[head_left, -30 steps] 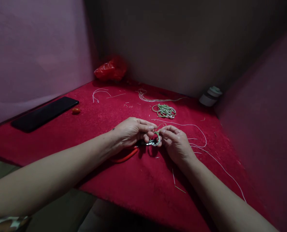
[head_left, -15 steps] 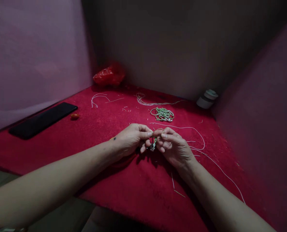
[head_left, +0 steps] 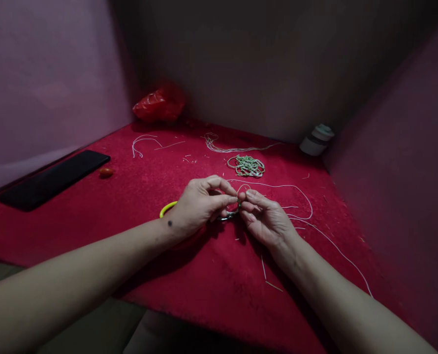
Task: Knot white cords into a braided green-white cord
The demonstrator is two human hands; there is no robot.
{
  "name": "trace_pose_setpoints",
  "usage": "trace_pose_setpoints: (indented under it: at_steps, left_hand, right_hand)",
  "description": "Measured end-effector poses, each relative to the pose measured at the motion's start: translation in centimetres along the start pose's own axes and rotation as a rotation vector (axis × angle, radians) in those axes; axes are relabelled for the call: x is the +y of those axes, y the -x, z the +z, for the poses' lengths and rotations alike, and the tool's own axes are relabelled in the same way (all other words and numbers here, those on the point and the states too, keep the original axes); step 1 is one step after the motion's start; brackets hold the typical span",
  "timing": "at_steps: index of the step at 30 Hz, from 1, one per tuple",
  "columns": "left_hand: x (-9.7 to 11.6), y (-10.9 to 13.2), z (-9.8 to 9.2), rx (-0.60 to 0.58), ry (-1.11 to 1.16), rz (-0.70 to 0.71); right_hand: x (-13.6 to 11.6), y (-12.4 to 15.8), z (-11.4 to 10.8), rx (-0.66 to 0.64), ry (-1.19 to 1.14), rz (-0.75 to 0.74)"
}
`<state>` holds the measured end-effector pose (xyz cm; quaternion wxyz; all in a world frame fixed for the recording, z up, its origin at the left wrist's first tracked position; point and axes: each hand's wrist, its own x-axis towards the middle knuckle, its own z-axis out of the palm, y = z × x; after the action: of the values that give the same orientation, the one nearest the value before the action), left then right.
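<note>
My left hand (head_left: 206, 201) is closed in a pinch, thumb and forefinger together on a small green-and-white braided cord (head_left: 238, 203). Facing it, my right hand (head_left: 265, 216) pinches the same piece, and a thin loop of string (head_left: 244, 186) rises between the fingertips. Most of the cord is hidden by the fingers. From behind the left wrist a yellow looped handle (head_left: 167, 208) sticks out. Under the left fingers a dark shiny metal piece (head_left: 228, 216) shows; whether it joins the handle is hidden.
Beyond the hands lies a heap of green-and-white braided cords (head_left: 249, 166), with a bundle of pale strings (head_left: 234, 149) behind. A long white string (head_left: 344, 251) curves at right. Around are a black flat slab (head_left: 56, 178), small orange-red fruit (head_left: 106, 172), red plastic bag (head_left: 160, 104) and white cup (head_left: 316, 140).
My left hand has turned over the cord, its fingertips now meeting the right hand's. The dangling cord end is now mostly hidden, and more of the yellow handle shows. The view has shifted slightly.
</note>
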<state>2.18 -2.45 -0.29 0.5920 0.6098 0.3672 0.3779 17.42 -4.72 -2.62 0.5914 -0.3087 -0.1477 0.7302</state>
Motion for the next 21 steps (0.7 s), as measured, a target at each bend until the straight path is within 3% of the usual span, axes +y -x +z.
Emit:
trace_pose_setpoints:
  at_steps: [4, 7, 9, 12, 15, 21]
  left_hand:
    - [-0.02, 0.4, 0.13, -0.035, -0.323, 0.443]
    - [0.0, 0.51, 0.03, -0.15, -0.4, 0.575]
    - [0.09, 0.52, -0.06, -0.233, -0.318, 0.488]
    - [0.27, 0.43, -0.06, -0.292, -0.092, 0.249]
    - [0.36, 0.19, 0.1, -0.265, 0.064, 0.085]
    - [0.25, -0.21, 0.07, -0.19, 0.148, -0.019]
  right_hand:
    - [-0.06, -0.07, -0.17, -0.05, -0.033, 0.039]
    - [-0.05, -0.17, -0.36, -0.083, -0.048, 0.066]
    - [-0.05, -0.18, -0.4, -0.106, -0.05, 0.088]
    - [-0.05, -0.03, -0.29, -0.14, -0.033, 0.116]
    - [0.02, 0.2, -0.1, -0.156, -0.039, 0.119]
    - [0.17, 0.35, -0.02, -0.161, 0.015, 0.066]
